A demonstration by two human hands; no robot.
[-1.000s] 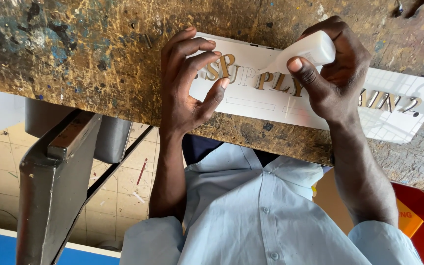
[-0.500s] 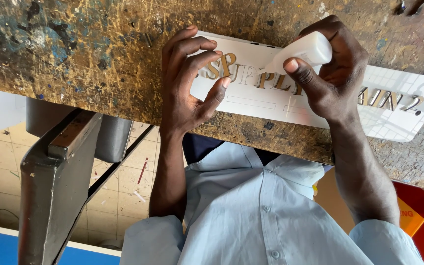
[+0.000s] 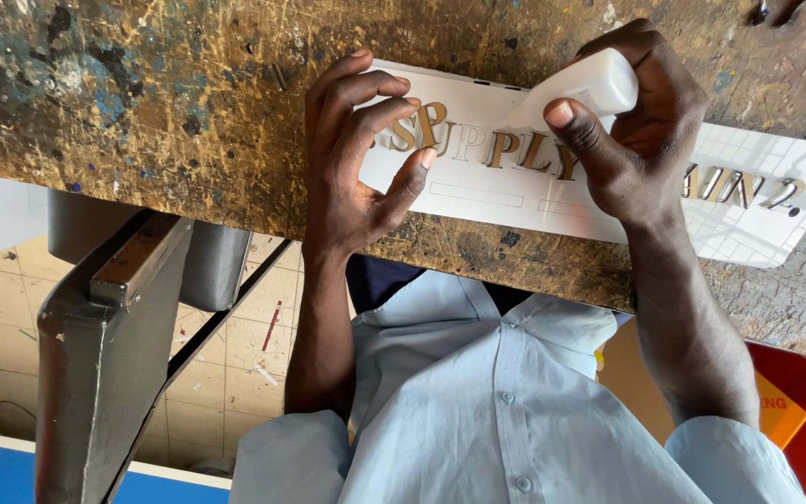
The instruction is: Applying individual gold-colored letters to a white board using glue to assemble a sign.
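Paint-flecked and gouged, the brown wooden workbench top (image 3: 142, 103) fills the upper part of the view, with a grey metal vise-like fixture (image 3: 104, 345) hanging off its near edge at the far left and a tiled floor (image 3: 235, 364) showing below it.

Just right of that, the left hand (image 3: 352, 159) rests on the left end of a flat white rectangular sign panel (image 3: 757, 201) that lies on the bench. Its fingers are bent and loosely spread, not closed around anything; the fingertips (image 3: 398, 103) press beside and on a small gold cut-out letter (image 3: 433, 124) that sits slightly raised and tilted against its neighbours. A letter like this looks thin, light and stiff, likely brittle at its narrow strokes, so it is best steadied by its edges with fingertip pressure, not squeezed.

More gold raised letters (image 3: 524, 151) run rightward across the panel, which itself appears rigid, smooth and probably slick, liable to slide unless held flat.

Further right, the right hand (image 3: 641, 140) is wrapped closed around a small white plastic squeeze bottle (image 3: 590, 86), thumb across its front, with the tapered nozzle pointing down-left towards the lettering. The bottle seems soft-walled and light; a grip around the body gives control of the flow.

At the far right more dark-edged characters (image 3: 739, 185) sit on the panel, and an orange and red object (image 3: 790, 411) lies below the bench, beside the person's pale blue shirt (image 3: 478, 411).
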